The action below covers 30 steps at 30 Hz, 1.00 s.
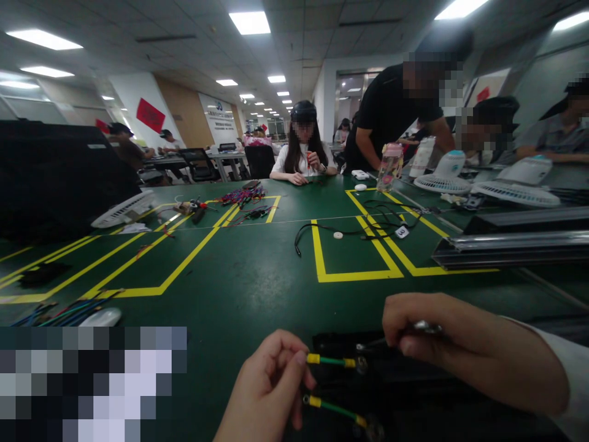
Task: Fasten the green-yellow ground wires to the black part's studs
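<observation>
My left hand [271, 383] pinches one end of a short green wire [332, 361] with yellow sleeves. The far end of that wire meets a round fitting on a black object [331, 390] lying at the table's front edge. Below it, a second green wire [335, 410] of the same kind has a ring terminal on its free end, close to my left fingers. My right hand [432, 334] is closed around a slim metal tool [427, 327]; its shaft points left toward the first wire. My fingers cover most of the tool, so its exact kind is hidden.
Black cables [340, 228] and a numbered tag [402, 232] lie ahead on the green table [257, 276]. Long metal profiles [515, 242] and white fans [515, 184] are at right. Bundled wires [69, 312] lie at left. A person [304, 147] sits opposite; another person [391, 110] leans over.
</observation>
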Motion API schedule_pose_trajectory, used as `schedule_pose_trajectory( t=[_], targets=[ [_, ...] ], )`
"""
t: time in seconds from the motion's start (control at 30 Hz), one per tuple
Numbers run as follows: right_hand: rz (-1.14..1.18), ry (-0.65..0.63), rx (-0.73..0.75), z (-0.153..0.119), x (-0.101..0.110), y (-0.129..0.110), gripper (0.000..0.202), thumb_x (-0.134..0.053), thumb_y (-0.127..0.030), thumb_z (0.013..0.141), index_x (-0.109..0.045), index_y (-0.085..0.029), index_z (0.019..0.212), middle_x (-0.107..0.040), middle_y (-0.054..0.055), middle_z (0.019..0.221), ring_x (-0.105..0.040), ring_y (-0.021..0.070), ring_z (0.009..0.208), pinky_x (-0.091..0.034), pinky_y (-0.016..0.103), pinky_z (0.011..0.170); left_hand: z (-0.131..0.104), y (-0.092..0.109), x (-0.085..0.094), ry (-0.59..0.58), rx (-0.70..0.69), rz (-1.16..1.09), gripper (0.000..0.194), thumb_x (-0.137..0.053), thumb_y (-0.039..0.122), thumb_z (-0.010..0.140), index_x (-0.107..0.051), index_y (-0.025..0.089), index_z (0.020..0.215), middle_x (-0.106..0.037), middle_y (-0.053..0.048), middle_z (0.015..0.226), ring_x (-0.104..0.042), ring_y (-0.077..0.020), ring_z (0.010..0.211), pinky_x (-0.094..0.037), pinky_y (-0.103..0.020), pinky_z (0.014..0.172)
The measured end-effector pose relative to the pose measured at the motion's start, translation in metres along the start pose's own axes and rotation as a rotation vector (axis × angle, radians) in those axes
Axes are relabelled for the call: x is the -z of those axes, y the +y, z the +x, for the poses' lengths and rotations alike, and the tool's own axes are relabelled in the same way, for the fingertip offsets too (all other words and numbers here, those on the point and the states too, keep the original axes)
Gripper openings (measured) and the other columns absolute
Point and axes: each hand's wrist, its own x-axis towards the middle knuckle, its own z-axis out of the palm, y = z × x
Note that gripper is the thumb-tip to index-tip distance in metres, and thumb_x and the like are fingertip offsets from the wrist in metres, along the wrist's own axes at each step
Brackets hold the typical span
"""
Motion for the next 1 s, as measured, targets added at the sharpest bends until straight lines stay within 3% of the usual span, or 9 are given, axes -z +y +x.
schedule_pose_trajectory(
  t=[0.1,0.2,0.33,1.0],
  targets=[
    [0.070,0.081,-0.069,-0.001,0.003,0.001,0.021,-0.048,-0.035,0.097,-0.062,-0.023,0.088,-0.062,-0.001,0.077,-0.059,0.0160,0.067,-0.047,0.026,0.060,0.000,0.000,-0.001,0.005,-0.005,-0.004,0.017,-0.053,0.034,0.090,-0.054,0.018,0.085,-0.065,0.004,0.064,-0.048,-0.0029,0.035,-0.028,-0.013,0.036],
    [0.020,0.080,-0.121,-0.001,0.000,0.002,0.018,-0.052,-0.036,0.095,-0.058,-0.022,0.085,-0.057,-0.003,0.066,-0.053,0.0136,0.054,-0.041,0.023,0.049,0.000,0.000,-0.001,-0.001,-0.007,-0.005,0.017,-0.054,0.035,0.090,-0.053,0.018,0.086,-0.066,0.003,0.064,-0.048,-0.0033,0.035,-0.028,-0.013,0.035],
    [-0.131,0.097,-0.109,-0.003,-0.009,-0.002,0.012,-0.056,-0.029,0.091,-0.057,-0.024,0.080,-0.059,-0.004,0.067,-0.054,0.0142,0.058,-0.041,0.024,0.053,0.001,-0.002,0.001,-0.006,-0.013,-0.005,0.017,-0.053,0.034,0.090,-0.053,0.018,0.086,-0.065,0.004,0.064,-0.048,-0.0033,0.035,-0.029,-0.013,0.035],
    [-0.147,0.028,-0.156,-0.005,-0.022,-0.001,0.011,-0.053,-0.026,0.091,-0.057,-0.024,0.082,-0.063,-0.003,0.073,-0.057,0.0166,0.064,-0.040,0.028,0.058,0.001,-0.002,0.001,-0.005,-0.019,0.008,0.018,-0.054,0.035,0.090,-0.054,0.018,0.085,-0.065,0.004,0.063,-0.049,-0.0038,0.034,-0.031,-0.013,0.035]
  ],
)
